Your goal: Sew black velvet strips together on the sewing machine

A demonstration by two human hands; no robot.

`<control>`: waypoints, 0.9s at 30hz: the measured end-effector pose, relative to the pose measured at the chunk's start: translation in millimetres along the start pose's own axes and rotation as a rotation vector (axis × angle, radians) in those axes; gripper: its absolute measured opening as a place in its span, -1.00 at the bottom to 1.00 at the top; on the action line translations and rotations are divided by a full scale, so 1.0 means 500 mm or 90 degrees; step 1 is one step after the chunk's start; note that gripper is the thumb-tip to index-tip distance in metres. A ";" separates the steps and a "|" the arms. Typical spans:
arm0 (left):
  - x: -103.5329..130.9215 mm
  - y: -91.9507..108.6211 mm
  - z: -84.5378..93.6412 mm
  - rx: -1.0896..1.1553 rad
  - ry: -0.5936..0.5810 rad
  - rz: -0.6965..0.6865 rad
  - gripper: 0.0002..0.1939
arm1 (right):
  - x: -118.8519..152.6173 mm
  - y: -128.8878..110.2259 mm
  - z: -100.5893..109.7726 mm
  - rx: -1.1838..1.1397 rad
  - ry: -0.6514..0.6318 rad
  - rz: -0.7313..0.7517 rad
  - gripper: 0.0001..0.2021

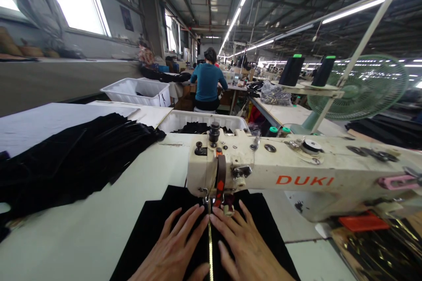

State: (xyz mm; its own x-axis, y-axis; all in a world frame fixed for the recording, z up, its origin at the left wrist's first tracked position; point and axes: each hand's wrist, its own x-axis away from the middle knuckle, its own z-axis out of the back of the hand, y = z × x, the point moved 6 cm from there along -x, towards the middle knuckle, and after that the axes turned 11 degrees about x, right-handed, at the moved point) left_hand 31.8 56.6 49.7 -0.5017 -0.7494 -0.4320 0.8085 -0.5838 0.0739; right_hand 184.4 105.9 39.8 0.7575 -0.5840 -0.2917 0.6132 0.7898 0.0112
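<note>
Black fabric (145, 232) lies spread on the machine table under the head of a cream sewing machine (257, 171) lettered DUKI. Down its middle runs a shiny gold zipper (211, 250), leading up to the presser foot (208, 197). My left hand (178, 243) rests flat on the fabric left of the zipper, fingers stretched forward. To the right of the zipper, my right hand (244, 241) also presses flat with its fingers spread. Both sets of fingertips are close to the presser foot. The needle tip is too small to make out.
A heap of black pieces (75, 153) covers the table's left side. Behind the machine stands a white bin (231, 122) with black pieces. At right are thread cones (292, 70), a green fan (356, 88) and an orange-red item (363, 222). A person (208, 81) sits ahead.
</note>
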 end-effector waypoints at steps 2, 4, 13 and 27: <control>-0.006 -0.003 0.000 -0.019 0.005 0.004 -0.34 | -0.006 0.006 0.002 -0.012 0.007 -0.004 -0.26; -0.011 -0.006 -0.001 -0.037 0.001 0.002 -0.33 | -0.009 0.008 0.002 -0.022 0.016 -0.002 -0.27; -0.005 -0.010 -0.006 0.017 -0.025 0.027 -0.25 | -0.007 0.010 -0.014 0.001 -0.001 0.009 -0.26; 0.038 0.044 -0.002 0.187 -0.172 0.105 -0.38 | 0.038 -0.037 0.039 -0.078 -0.063 -0.066 -0.61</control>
State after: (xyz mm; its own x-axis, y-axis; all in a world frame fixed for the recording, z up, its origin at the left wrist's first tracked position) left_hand 40.3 29.6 42.3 -0.4672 -0.8722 -0.1448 0.7826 -0.4841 0.3914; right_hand 191.8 76.6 53.0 0.7138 -0.6740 -0.1902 0.6617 0.7380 -0.1320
